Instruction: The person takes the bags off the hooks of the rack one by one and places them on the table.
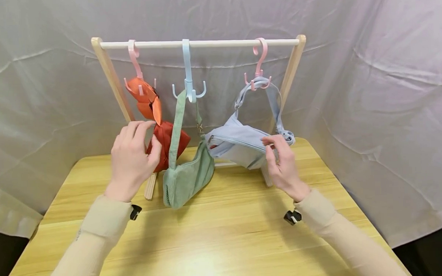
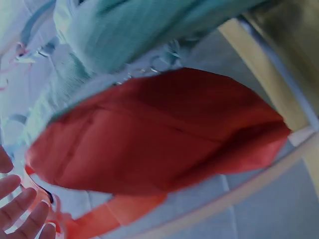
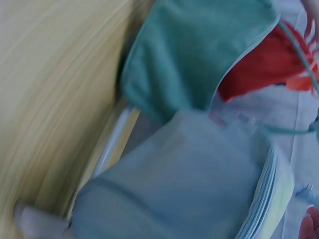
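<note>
My left hand (image 1: 132, 155), fingers loosely bent, is in front of the red bag (image 1: 166, 142), which hangs by an orange strap (image 1: 139, 96) from the left pink hook. In the left wrist view its fingers (image 2: 22, 211) are spread beside the red bag (image 2: 149, 132) and hold nothing. My right hand (image 1: 282, 164) is at the right part of the light blue zippered bag (image 1: 239, 139), fingers relaxed. That bag's strap (image 1: 241, 96) loops over the right pink hook (image 1: 260, 65). Between them a green corduroy bag (image 1: 189, 177) hangs from the blue hook (image 1: 188, 74).
A wooden rack with a white rail (image 1: 221, 43) carries the hooks and stands on the wood-grain table (image 1: 210, 236). Its side posts (image 1: 111, 77) lean behind the bags. Grey cloth (image 1: 369, 88) hangs behind and at both sides.
</note>
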Action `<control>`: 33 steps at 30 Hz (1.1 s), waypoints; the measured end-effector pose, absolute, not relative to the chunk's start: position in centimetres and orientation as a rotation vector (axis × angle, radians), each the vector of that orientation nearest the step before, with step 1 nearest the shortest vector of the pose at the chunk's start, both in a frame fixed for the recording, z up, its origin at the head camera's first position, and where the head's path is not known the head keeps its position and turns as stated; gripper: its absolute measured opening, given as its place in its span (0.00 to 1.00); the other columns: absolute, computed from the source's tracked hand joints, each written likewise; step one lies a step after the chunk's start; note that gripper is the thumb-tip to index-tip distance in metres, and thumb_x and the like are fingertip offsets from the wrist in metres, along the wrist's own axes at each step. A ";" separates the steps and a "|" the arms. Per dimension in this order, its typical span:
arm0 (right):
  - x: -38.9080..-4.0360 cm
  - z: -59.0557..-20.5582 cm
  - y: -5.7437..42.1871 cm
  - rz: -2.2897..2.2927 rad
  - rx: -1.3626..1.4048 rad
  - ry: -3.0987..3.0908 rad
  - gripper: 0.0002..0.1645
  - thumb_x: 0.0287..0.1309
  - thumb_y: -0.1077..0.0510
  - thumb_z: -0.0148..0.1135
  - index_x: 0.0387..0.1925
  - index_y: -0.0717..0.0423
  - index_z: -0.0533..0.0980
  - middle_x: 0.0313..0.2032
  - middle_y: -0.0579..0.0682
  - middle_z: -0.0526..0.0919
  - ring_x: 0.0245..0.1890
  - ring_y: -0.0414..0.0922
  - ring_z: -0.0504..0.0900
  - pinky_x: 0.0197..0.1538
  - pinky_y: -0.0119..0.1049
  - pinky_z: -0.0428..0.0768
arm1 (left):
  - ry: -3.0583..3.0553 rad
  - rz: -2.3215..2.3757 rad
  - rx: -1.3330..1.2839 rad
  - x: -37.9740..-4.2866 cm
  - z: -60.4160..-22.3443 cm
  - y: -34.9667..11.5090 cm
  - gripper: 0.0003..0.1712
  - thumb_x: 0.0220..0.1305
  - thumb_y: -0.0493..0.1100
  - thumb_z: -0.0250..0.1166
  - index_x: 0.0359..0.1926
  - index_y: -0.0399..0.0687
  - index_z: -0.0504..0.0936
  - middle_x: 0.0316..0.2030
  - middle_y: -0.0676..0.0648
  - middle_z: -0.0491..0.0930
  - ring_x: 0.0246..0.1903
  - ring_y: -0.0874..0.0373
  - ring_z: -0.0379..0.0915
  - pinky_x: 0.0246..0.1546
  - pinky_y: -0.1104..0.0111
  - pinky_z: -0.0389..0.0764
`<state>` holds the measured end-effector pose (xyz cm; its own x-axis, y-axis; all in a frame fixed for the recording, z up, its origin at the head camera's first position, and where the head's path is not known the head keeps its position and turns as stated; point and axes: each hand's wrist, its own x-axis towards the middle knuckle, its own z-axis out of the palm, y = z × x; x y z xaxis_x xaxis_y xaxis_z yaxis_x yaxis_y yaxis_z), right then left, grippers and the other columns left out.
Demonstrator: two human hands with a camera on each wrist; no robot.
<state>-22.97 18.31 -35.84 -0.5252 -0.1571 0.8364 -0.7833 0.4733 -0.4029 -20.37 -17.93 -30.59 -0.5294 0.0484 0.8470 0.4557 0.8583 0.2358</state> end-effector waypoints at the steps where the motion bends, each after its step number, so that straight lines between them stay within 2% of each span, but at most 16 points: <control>1: -22.9 -35.6 17.8 1.074 0.795 -1.964 0.17 0.67 0.64 0.47 0.47 0.70 0.77 0.40 0.64 0.81 0.45 0.51 0.78 0.52 0.27 0.73 | -2.089 -0.532 -0.379 -20.4 -30.4 -17.6 0.17 0.64 0.40 0.56 0.51 0.38 0.82 0.46 0.37 0.81 0.44 0.38 0.76 0.42 0.45 0.77; 6: -22.7 -34.9 15.1 1.251 0.858 -1.992 0.16 0.68 0.65 0.48 0.50 0.70 0.77 0.42 0.64 0.82 0.46 0.48 0.79 0.52 0.25 0.75 | -2.106 -0.497 -0.428 -20.8 -29.9 -16.1 0.18 0.65 0.40 0.56 0.52 0.38 0.82 0.51 0.36 0.79 0.50 0.37 0.73 0.48 0.44 0.76; 10: -22.6 -34.3 13.1 1.448 0.891 -2.052 0.17 0.71 0.66 0.45 0.52 0.73 0.75 0.44 0.68 0.81 0.47 0.53 0.81 0.51 0.33 0.81 | -2.095 -0.425 -0.464 -21.2 -29.8 -15.1 0.18 0.66 0.40 0.55 0.52 0.37 0.82 0.52 0.36 0.79 0.53 0.37 0.71 0.49 0.44 0.73; 16: -23.0 -32.9 10.8 1.861 0.836 -2.107 0.23 0.78 0.59 0.38 0.57 0.74 0.70 0.48 0.68 0.79 0.53 0.60 0.79 0.56 0.48 0.83 | -2.108 -0.345 -0.483 -21.6 -29.7 -13.9 0.19 0.65 0.41 0.56 0.52 0.37 0.82 0.53 0.38 0.80 0.57 0.38 0.69 0.51 0.44 0.70; 20: -23.4 -32.2 9.7 2.085 0.793 -2.074 0.25 0.78 0.58 0.37 0.59 0.76 0.68 0.50 0.67 0.78 0.53 0.54 0.82 0.60 0.56 0.80 | -2.106 -0.349 -0.493 -21.6 -29.8 -13.3 0.19 0.64 0.40 0.57 0.53 0.37 0.82 0.52 0.37 0.84 0.56 0.39 0.71 0.52 0.45 0.71; 23: -23.7 -32.0 9.2 2.155 0.784 -2.073 0.25 0.78 0.58 0.37 0.60 0.76 0.67 0.52 0.71 0.77 0.51 0.51 0.83 0.60 0.53 0.81 | -2.095 -0.351 -0.498 -21.6 -29.8 -13.0 0.19 0.63 0.39 0.58 0.52 0.37 0.83 0.49 0.38 0.85 0.53 0.39 0.74 0.51 0.46 0.71; 25: -23.8 -31.9 8.9 2.186 0.788 -2.074 0.25 0.78 0.58 0.37 0.60 0.75 0.67 0.54 0.74 0.76 0.53 0.55 0.83 0.60 0.50 0.82 | -2.088 -0.344 -0.486 -21.6 -29.8 -12.8 0.19 0.62 0.39 0.59 0.52 0.37 0.83 0.49 0.38 0.86 0.52 0.39 0.74 0.49 0.46 0.72; 30: -24.2 -31.9 8.2 2.289 0.828 -2.058 0.25 0.77 0.57 0.36 0.62 0.72 0.65 0.58 0.79 0.72 0.60 0.68 0.76 0.63 0.50 0.79 | -2.102 -0.342 -0.425 -21.6 -29.5 -12.6 0.18 0.62 0.40 0.59 0.51 0.40 0.83 0.48 0.39 0.86 0.51 0.38 0.74 0.48 0.47 0.71; 33: -24.3 -31.7 7.8 2.353 0.819 -2.076 0.26 0.77 0.56 0.36 0.64 0.71 0.64 0.61 0.78 0.71 0.63 0.68 0.74 0.66 0.49 0.78 | -2.134 -0.366 -0.418 -21.5 -29.4 -12.4 0.18 0.64 0.41 0.57 0.52 0.41 0.83 0.46 0.39 0.87 0.51 0.39 0.74 0.48 0.47 0.71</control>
<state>-24.33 7.77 -31.71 -0.8677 -0.3961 0.3005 -0.2487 -0.1775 -0.9522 -21.50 -12.44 -29.40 -0.5351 0.1585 0.8298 0.4262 0.8988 0.1031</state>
